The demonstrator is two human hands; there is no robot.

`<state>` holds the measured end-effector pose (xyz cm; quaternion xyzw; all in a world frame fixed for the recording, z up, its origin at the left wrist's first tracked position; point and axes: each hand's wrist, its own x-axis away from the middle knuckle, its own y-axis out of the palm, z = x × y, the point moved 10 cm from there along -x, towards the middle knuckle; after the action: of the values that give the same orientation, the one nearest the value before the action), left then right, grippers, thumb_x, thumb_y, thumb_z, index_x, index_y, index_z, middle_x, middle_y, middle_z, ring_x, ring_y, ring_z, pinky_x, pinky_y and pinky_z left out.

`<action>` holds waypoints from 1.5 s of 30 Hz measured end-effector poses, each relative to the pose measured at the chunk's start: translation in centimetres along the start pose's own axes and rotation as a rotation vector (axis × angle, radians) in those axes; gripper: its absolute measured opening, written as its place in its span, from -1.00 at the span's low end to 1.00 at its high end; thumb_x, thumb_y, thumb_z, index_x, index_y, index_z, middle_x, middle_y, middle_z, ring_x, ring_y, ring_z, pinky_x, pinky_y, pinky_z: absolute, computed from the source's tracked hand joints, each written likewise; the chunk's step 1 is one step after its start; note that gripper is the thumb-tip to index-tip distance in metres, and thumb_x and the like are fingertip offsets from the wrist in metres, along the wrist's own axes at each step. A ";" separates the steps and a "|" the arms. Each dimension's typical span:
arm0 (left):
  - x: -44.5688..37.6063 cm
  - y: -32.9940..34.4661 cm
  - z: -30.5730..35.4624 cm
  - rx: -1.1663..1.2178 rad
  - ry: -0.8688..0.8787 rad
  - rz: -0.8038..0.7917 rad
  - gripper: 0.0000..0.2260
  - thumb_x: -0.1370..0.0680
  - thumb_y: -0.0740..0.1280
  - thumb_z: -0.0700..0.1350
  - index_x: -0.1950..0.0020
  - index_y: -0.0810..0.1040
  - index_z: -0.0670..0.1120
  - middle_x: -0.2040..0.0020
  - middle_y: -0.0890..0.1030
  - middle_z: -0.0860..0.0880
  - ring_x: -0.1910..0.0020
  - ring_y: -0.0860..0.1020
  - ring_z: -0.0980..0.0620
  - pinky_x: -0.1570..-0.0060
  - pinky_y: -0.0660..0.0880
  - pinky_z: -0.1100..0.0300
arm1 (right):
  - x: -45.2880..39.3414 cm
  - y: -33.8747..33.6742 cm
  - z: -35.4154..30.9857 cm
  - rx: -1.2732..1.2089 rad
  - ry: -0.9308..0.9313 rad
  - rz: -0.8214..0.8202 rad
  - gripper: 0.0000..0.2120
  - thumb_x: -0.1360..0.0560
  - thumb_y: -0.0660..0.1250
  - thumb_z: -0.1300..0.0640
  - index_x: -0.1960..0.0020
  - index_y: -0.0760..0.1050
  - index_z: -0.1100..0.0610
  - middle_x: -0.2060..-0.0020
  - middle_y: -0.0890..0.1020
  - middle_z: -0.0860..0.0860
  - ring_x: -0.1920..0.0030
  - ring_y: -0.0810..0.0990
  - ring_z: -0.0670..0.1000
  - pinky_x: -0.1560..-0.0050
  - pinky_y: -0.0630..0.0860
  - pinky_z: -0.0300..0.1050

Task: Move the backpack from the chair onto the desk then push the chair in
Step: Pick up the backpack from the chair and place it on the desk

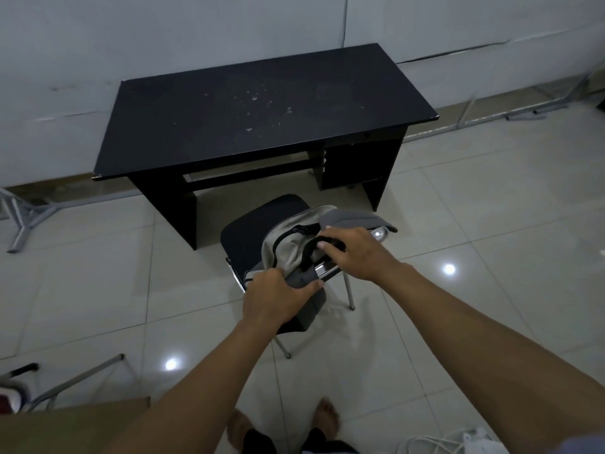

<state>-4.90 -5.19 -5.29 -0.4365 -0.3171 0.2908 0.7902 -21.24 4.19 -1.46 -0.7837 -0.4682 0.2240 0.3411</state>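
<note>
Fingers [322,245] of the right hand [357,253] are curled round the backpack's black top handle [309,253], thumb over it, so that hand looks set to take the weight. Left hand [278,298] is clamped on the backpack's lower grey corner, thumb on top and fingers wrapped under; my read is that it is there to steady the soft body so it doesn't swing. Backpack [288,253] is beige and grey, resting on the chair's seat and leaning back over the chair's chrome backrest rail, grey flap draped off the chair's right side. Can't tell if it has cleared the seat yet; it looks in contact. Chair [245,237] has a black seat and metal legs, pulled out with the person standing behind its backrest. Beyond the chair's front edge sits the black desk [262,122], top bare apart from pale specks, kneehole lined up roughly ahead of the chair, so the push-in looks straight. Lift not done, placement not done, chair not pushed. Other metal frames and cables lie well away from the chair on the tiled floor [474,224].
</note>
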 end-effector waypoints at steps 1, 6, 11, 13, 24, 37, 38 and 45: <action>-0.1 -0.2 -0.1 0.029 -0.006 -0.003 -0.38 -0.25 0.37 0.53 0.23 0.56 -0.05 0.34 0.56 0.03 0.33 0.57 0.06 0.37 0.48 0.18 | -0.1 -0.3 0.0 -0.004 -0.003 0.018 -0.78 -0.61 0.32 0.01 -0.18 0.63 0.04 0.06 0.71 -0.04 0.07 0.66 -0.06 0.02 0.62 0.05; -1.0 -0.8 0.5 0.112 0.050 -0.111 -0.68 -0.36 0.58 0.18 0.19 0.69 -0.07 0.38 0.58 0.03 0.41 0.50 0.15 0.44 0.33 0.30 | -0.4 -0.8 0.3 -0.040 0.020 0.105 -0.84 -0.62 0.32 0.05 -0.12 0.64 0.04 0.13 0.67 -0.10 0.12 0.65 -0.07 0.04 0.62 0.03; -2.4 -2.2 0.1 0.125 0.072 -0.170 -0.62 -0.26 0.67 0.10 0.06 0.76 -0.09 0.19 0.72 0.01 0.18 0.65 0.08 0.22 0.53 0.21 | -1.0 -1.0 -0.1 -0.040 0.007 0.141 -0.86 -0.62 0.32 0.05 -0.08 0.64 0.04 0.15 0.69 -0.06 0.14 0.63 -0.07 0.07 0.60 0.04; -3.1 -3.2 0.3 0.103 0.102 -0.170 -0.60 -0.25 0.69 0.06 0.02 0.76 -0.10 0.11 0.74 0.02 0.12 0.65 0.09 0.17 0.48 0.26 | -1.2 -1.1 0.1 -0.060 0.025 0.145 -0.85 -0.62 0.31 0.03 -0.10 0.64 0.02 0.13 0.69 -0.06 0.11 0.63 -0.07 0.05 0.60 0.03; -8.9 -9.4 1.2 -0.235 0.297 0.157 -0.80 -0.46 0.50 -0.06 -0.04 0.67 -0.11 0.07 0.68 -0.21 0.03 0.62 -0.27 0.06 0.58 -0.07 | -4.8 -1.8 -1.2 -0.094 0.107 0.304 -0.81 -0.63 0.28 0.05 -0.15 0.63 0.05 0.02 0.69 0.03 0.03 0.62 0.00 0.02 0.53 -0.13; -15.6 -8.9 1.7 0.059 0.411 0.175 -0.53 -0.59 0.30 0.25 -0.33 0.59 -0.05 -0.21 0.58 -0.04 -0.09 0.62 -0.04 -0.02 0.51 0.10 | -3.2 -1.7 1.5 -0.131 0.431 0.636 -0.85 -0.66 0.21 0.09 -0.12 0.54 0.08 0.12 0.66 0.04 0.12 0.62 0.06 0.11 0.50 -0.08; -17.2 -7.4 1.5 0.072 0.374 0.068 -0.44 -0.59 0.29 0.26 -0.45 0.50 -0.08 -0.34 0.53 -0.08 -0.27 0.55 -0.08 -0.17 0.48 0.07 | -3.0 -1.5 1.4 -0.148 0.449 0.666 -0.86 -0.66 0.20 0.10 -0.10 0.52 0.07 0.18 0.63 0.02 0.18 0.60 0.02 0.17 0.46 -0.12; -20.8 -0.2 2.4 0.123 0.401 -0.364 -0.62 -0.63 0.30 0.08 -0.38 0.58 -0.08 -0.20 0.68 -0.11 -0.24 0.60 -0.12 -0.13 0.48 0.10 | -2.3 0.7 0.7 -0.281 0.601 0.854 -0.84 -0.68 0.13 0.08 -0.06 0.48 0.06 0.23 0.55 0.00 0.24 0.53 -0.02 0.22 0.39 -0.17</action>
<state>-19.75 -19.42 -9.25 -0.3726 -0.2091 0.0705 0.9014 -22.40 2.16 -2.41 -0.9719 -0.0150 0.0438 0.2306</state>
